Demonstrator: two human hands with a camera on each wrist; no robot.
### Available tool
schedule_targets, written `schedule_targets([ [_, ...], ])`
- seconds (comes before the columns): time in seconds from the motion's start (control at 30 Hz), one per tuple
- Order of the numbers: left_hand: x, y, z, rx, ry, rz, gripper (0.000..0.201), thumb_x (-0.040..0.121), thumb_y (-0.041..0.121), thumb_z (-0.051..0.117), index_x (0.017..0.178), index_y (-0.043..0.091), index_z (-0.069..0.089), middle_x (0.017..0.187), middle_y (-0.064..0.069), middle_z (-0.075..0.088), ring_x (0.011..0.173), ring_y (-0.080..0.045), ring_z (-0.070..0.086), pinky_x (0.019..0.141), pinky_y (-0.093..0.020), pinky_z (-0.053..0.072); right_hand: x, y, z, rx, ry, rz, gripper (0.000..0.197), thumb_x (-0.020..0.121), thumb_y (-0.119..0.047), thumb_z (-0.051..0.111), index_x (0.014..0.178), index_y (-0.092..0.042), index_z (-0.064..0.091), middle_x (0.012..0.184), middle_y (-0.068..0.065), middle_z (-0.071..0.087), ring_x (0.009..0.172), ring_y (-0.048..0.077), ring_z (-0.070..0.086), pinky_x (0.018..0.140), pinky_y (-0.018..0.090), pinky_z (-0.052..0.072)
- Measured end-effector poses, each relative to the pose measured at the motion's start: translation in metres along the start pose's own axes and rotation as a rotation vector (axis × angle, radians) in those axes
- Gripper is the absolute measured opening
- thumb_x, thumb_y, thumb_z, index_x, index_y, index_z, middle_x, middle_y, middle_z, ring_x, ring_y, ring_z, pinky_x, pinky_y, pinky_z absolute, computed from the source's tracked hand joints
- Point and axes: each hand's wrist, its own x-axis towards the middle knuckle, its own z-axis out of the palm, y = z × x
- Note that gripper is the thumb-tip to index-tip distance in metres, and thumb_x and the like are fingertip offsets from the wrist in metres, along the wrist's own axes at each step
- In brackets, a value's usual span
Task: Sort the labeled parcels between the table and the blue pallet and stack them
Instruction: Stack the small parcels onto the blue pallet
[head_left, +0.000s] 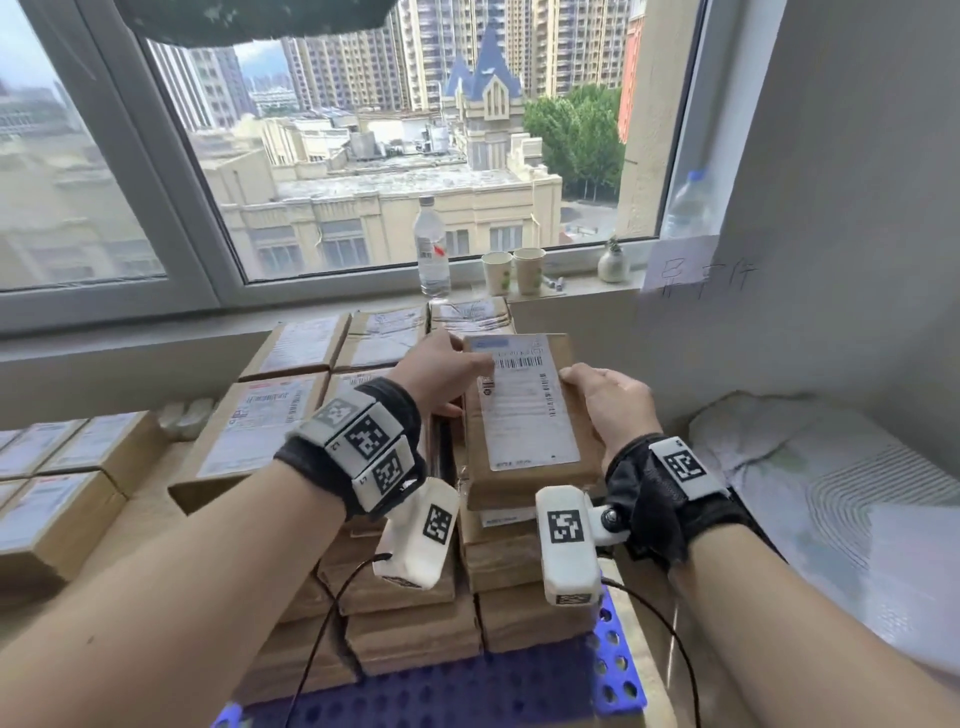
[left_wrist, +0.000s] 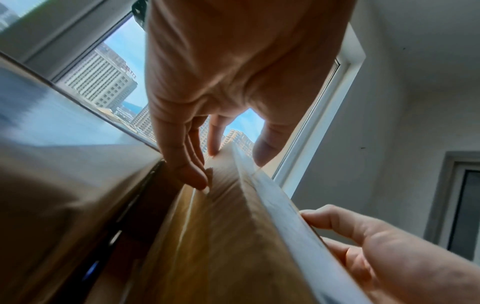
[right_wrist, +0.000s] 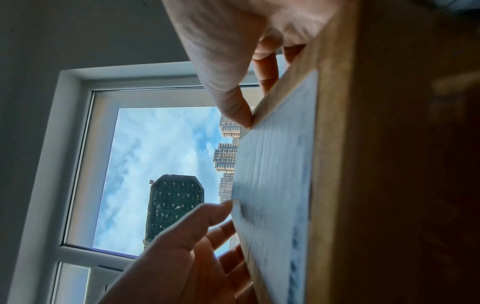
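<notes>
A brown cardboard parcel (head_left: 524, 415) with a white barcode label lies on top of a tall stack of parcels (head_left: 410, 597) standing on the blue perforated pallet (head_left: 519, 691). My left hand (head_left: 457, 364) grips its far left edge, thumb on the label face and fingers down the side. The left wrist view shows that left hand (left_wrist: 228, 160) pinching the parcel (left_wrist: 233, 236). My right hand (head_left: 587, 379) holds the parcel's right edge. From the right wrist, the right hand (right_wrist: 249, 102) has its thumb on the parcel (right_wrist: 272, 185).
More labeled parcels (head_left: 270, 415) sit stacked to the left and behind, and others (head_left: 52, 499) on the table at far left. A water bottle (head_left: 431, 249), two paper cups (head_left: 511, 270) and a small vase (head_left: 613, 262) stand on the windowsill. A pale padded cover (head_left: 831, 493) lies at right.
</notes>
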Motion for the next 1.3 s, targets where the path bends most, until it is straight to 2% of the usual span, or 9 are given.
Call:
schedule_targets([
  [0.1,0.000,-0.002,0.000,0.042,0.029,-0.032,0.036,0.091,0.014,0.056,0.125,0.006,0.045,0.117,-0.010,0.057,0.096,-0.017,0.055,0.080,-0.034,0.056,0.001,0.002,0.005,-0.054,-0.013,0.011,0.004,0.078,-0.019,0.069,0.080,-0.015,0.069,0.076,0.002,0.069,0.064,0.017,0.059,0.060,0.027,0.048],
  [0.17,0.003,-0.004,0.000,0.063,0.049,-0.009,0.056,0.091,0.012,0.057,0.141,0.001,0.035,0.115,-0.006,0.049,0.092,-0.015,0.053,0.084,-0.034,0.055,0.000,0.005,0.010,-0.077,0.006,0.016,0.003,0.076,-0.015,0.067,0.075,-0.018,0.068,0.077,0.003,0.070,0.070,0.021,0.062,0.073,0.037,0.056],
  [0.23,0.008,-0.007,-0.003,0.066,0.062,0.012,0.062,0.090,0.013,0.059,0.144,0.000,0.033,0.123,-0.008,0.051,0.098,-0.017,0.053,0.091,-0.038,0.053,-0.002,0.007,0.013,-0.090,0.015,0.008,0.007,0.072,-0.014,0.066,0.074,-0.020,0.068,0.081,0.003,0.072,0.079,0.025,0.066,0.084,0.044,0.056],
  [0.37,0.009,-0.016,-0.018,0.040,0.093,0.030,0.050,0.087,0.017,0.063,0.134,0.007,0.049,0.125,-0.008,0.056,0.107,-0.022,0.056,0.098,-0.042,0.049,-0.003,0.012,0.015,-0.140,0.024,0.002,0.009,0.074,-0.017,0.067,0.075,-0.025,0.066,0.089,0.000,0.072,0.087,0.023,0.069,0.087,0.041,0.056],
  [0.47,0.009,-0.027,-0.041,-0.008,0.169,0.044,0.040,0.087,0.016,0.063,0.125,0.008,0.057,0.120,-0.006,0.059,0.108,-0.024,0.055,0.092,-0.034,0.046,-0.006,0.013,0.019,-0.157,0.053,-0.018,0.004,0.069,-0.025,0.066,0.072,-0.027,0.066,0.089,-0.003,0.072,0.090,0.023,0.068,0.088,0.043,0.055],
  [0.6,0.010,-0.049,-0.080,-0.083,0.277,-0.009,0.038,0.089,0.015,0.063,0.126,0.008,0.058,0.117,-0.005,0.059,0.100,-0.017,0.051,0.085,-0.027,0.039,-0.008,0.015,0.030,-0.168,0.088,-0.031,0.005,0.074,-0.022,0.066,0.072,-0.026,0.065,0.085,-0.004,0.071,0.089,0.023,0.068,0.087,0.041,0.055],
  [0.9,0.004,-0.109,-0.132,-0.067,0.375,-0.191,0.040,0.087,0.016,0.064,0.125,0.005,0.057,0.125,-0.011,0.058,0.105,-0.024,0.050,0.086,-0.032,0.037,-0.011,0.016,0.048,-0.199,0.124,-0.042,0.006,0.078,-0.020,0.065,0.079,-0.025,0.066,0.085,-0.004,0.069,0.084,0.021,0.066,0.084,0.034,0.054],
  [1.13,0.002,-0.124,-0.137,-0.119,0.352,-0.220,0.039,0.085,0.015,0.066,0.122,0.008,0.058,0.122,-0.010,0.059,0.110,-0.026,0.052,0.098,-0.039,0.041,-0.010,0.016,0.049,-0.216,0.147,-0.031,0.006,0.076,-0.019,0.065,0.075,-0.025,0.067,0.082,-0.004,0.069,0.080,0.020,0.065,0.083,0.034,0.055],
  [1.3,0.002,-0.125,-0.136,-0.157,0.346,-0.211,0.038,0.085,0.016,0.066,0.121,0.010,0.056,0.122,-0.009,0.057,0.112,-0.027,0.051,0.101,-0.043,0.041,-0.012,0.014,0.050,-0.226,0.146,-0.027,0.013,0.079,-0.017,0.065,0.089,-0.023,0.070,0.080,-0.006,0.067,0.076,0.017,0.062,0.081,0.030,0.052],
])
